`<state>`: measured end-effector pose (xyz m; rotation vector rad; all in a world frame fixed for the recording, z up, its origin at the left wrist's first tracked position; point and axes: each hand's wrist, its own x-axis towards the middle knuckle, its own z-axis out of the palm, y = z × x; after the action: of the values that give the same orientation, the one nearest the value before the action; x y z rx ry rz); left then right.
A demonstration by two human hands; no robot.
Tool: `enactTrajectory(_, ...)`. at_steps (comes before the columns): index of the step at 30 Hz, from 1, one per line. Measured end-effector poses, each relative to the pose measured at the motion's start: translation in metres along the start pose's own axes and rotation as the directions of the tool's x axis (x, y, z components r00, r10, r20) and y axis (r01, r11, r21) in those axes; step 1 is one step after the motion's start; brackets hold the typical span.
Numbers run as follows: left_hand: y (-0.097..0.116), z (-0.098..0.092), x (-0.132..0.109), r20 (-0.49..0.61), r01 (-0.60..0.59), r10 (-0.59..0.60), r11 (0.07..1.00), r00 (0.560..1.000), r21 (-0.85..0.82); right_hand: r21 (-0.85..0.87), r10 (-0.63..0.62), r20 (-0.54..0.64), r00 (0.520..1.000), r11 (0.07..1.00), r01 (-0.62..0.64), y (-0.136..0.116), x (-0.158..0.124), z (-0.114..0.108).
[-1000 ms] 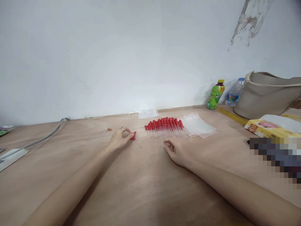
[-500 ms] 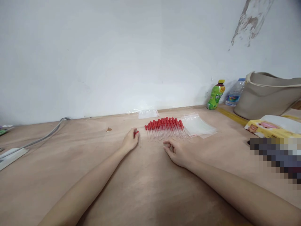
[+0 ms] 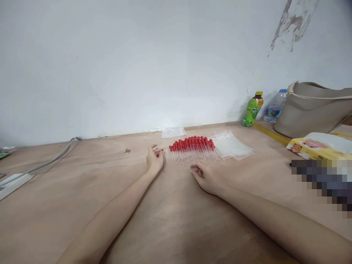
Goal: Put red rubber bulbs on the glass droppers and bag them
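Slim clear droppers with red bulbs (image 3: 192, 143) lie side by side in a fanned pile, bulbs toward the wall and thin tips toward me. At the pile's left edge, my left hand (image 3: 154, 161) has its thumb and fingers around a few red-bulbed droppers (image 3: 164, 160); how many is hidden by the hand. One or two fingertips of that hand stick up. Near the dropper tips on the right, my right hand (image 3: 205, 178) rests on the table with bent fingers apart from the thumb, and nothing shows between them.
Clear zip bags (image 3: 232, 145) lie right of the droppers, and another bag (image 3: 173, 132) lies by the wall. Farther right stand a green bottle (image 3: 250, 112), a water bottle (image 3: 275, 108), a grey bin (image 3: 313, 113) and a yellow tissue pack (image 3: 313, 147). A cable (image 3: 59, 156) runs along the left.
My left hand has turned more upright and shifted slightly right, its upper fingers lifting while the red bulbs show more. My right hand stays almost where it was.
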<state>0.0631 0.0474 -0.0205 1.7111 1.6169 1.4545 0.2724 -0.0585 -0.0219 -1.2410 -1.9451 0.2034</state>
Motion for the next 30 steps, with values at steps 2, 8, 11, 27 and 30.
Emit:
enactTrajectory(2,-0.004,-0.001,0.001,-0.042,0.034,-0.038,0.994,0.998,-0.103,-0.022,-0.01,-0.01,1.0,1.0,0.01,0.0,-0.001,0.001)
enactTrajectory(8,-0.006,-0.018,-0.014,-0.045,0.078,-0.103,0.919,0.994,-0.385,-0.235,-0.2,0.062,0.978,0.949,0.209,-0.016,0.006,0.016)
enactTrajectory(11,-0.006,-0.03,-0.024,-0.035,0.098,-0.128,0.884,0.991,-0.458,-0.264,-0.278,0.102,0.955,0.918,0.295,-0.028,0.021,0.036)
enactTrajectory(27,-0.008,-0.042,-0.032,-0.008,0.118,-0.141,0.852,0.99,-0.511,-0.372,0.126,0.015,0.992,0.921,-0.112,-0.051,0.061,0.074)
enactTrajectory(30,-0.006,-0.042,-0.033,0.017,0.124,-0.132,0.87,0.991,-0.477,-0.37,0.172,0.015,0.985,0.916,-0.154,-0.052,0.057,0.071)
